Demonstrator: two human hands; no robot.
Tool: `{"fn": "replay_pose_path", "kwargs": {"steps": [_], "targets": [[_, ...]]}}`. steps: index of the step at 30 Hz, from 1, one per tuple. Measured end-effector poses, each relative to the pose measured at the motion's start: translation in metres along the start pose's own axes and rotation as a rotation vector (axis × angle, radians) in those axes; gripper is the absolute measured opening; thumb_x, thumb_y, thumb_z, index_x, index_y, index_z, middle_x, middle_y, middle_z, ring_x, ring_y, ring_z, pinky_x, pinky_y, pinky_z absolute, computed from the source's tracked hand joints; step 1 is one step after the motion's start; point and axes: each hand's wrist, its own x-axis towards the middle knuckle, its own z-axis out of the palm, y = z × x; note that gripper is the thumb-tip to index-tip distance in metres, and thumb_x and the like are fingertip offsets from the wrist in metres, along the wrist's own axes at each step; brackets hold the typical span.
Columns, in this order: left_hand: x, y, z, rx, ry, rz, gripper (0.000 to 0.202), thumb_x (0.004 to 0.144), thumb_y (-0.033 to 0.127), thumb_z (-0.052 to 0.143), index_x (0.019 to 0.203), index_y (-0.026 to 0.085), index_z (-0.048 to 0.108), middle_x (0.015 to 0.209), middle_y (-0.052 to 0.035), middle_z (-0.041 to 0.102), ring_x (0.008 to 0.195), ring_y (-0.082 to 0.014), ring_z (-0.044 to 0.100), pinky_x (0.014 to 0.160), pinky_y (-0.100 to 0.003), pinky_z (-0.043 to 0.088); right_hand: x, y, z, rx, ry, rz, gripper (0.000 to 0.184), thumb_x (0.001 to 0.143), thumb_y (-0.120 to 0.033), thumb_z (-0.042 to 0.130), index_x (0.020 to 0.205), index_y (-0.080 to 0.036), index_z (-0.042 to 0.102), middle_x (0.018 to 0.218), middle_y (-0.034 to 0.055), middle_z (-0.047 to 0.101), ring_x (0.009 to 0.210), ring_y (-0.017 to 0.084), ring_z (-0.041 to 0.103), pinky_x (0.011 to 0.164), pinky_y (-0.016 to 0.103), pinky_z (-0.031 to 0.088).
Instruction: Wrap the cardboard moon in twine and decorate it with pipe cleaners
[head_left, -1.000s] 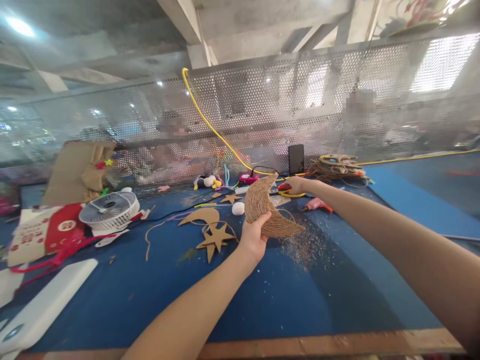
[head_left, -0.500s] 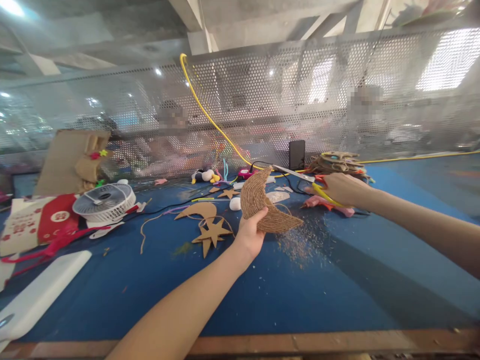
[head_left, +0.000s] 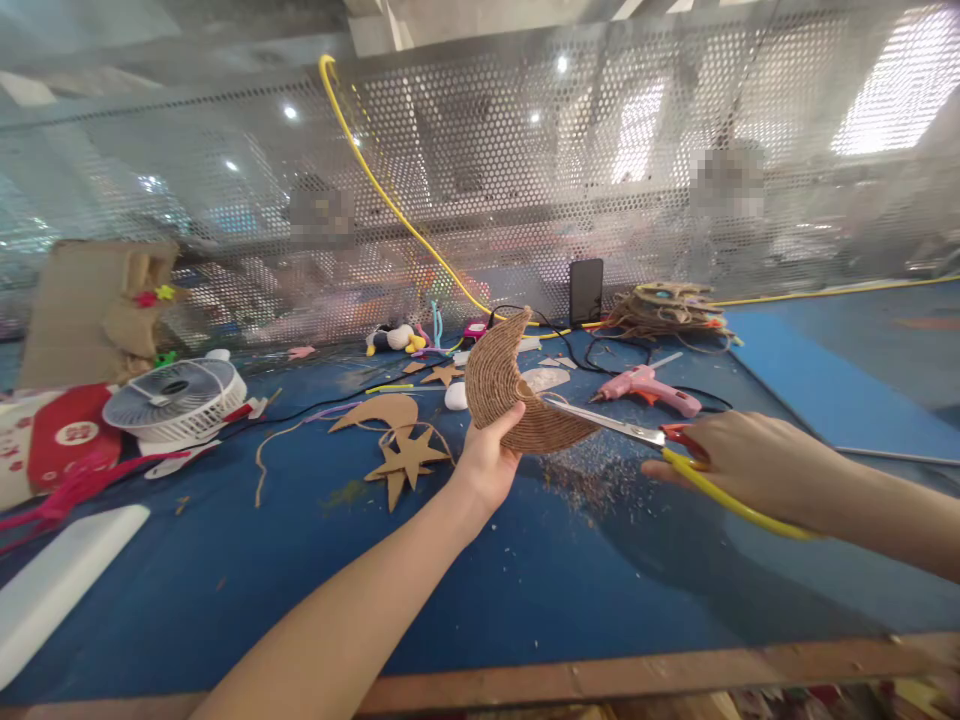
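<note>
My left hand (head_left: 491, 460) grips a crescent moon covered in coiled brown twine (head_left: 491, 385) by its lower edge, thumb across the front. In my right hand (head_left: 742, 460) is a pair of scissors (head_left: 637, 430) with one red and one yellow handle. Their blades reach left to the inner curve of the moon; whether they touch it I cannot tell. A pink glue gun (head_left: 641, 385) lies on the table behind the scissors. Left of my left hand are cardboard stars (head_left: 409, 458) and a plain cardboard crescent (head_left: 382, 408), with loose twine around them.
A white fan (head_left: 176, 395) and a white power bank-like block (head_left: 71, 575) stand at the left. At the back are a phone (head_left: 586, 290), a pile of twine-wrapped pieces (head_left: 667, 308) and a perforated metal screen (head_left: 480, 180). Small scraps litter the blue table (head_left: 465, 600).
My right hand has brought the scissors down, so their blades now point at the moon's inner curve. The glue gun has come into fuller view. The camera view has shifted slightly.
</note>
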Motion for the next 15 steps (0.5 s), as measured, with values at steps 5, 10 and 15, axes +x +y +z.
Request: {"fn": "replay_pose_path", "kwargs": {"steps": [5,10,15], "targets": [[-0.002,-0.001,0.0,-0.01,-0.043,0.007,0.029,0.076,0.004,0.074,0.103,0.016,0.07,0.099,-0.0062,0.075,0.09,-0.0165,0.07,0.079,-0.026,0.056,0.002,-0.006,-0.004,0.008,-0.117,-0.075,0.059,0.091,-0.073,0.031,0.066,-0.025,0.055,0.07,0.0085,0.065,0.067,0.028,0.065,0.06,0.036,0.037],[-0.004,0.0,0.002,-0.037,-0.053,0.003,0.032,0.076,0.003,0.073,0.104,0.016,0.069,0.099,-0.0051,0.075,0.089,-0.0158,0.07,0.078,-0.025,0.056,0.001,-0.011,-0.003,0.1,-0.165,-0.056,0.061,0.09,-0.074,0.032,0.062,-0.024,0.051,0.065,0.0074,0.062,0.062,0.025,0.06,0.059,0.035,0.035],[-0.006,0.0,0.002,-0.004,-0.099,0.007,0.037,0.072,0.007,0.077,0.106,0.017,0.069,0.102,-0.005,0.075,0.094,-0.0173,0.07,0.082,-0.026,0.056,0.0,-0.01,-0.002,0.11,-0.149,-0.055,0.062,0.09,-0.075,0.032,0.061,-0.024,0.05,0.063,0.0068,0.062,0.06,0.023,0.058,0.059,0.035,0.034]]}}
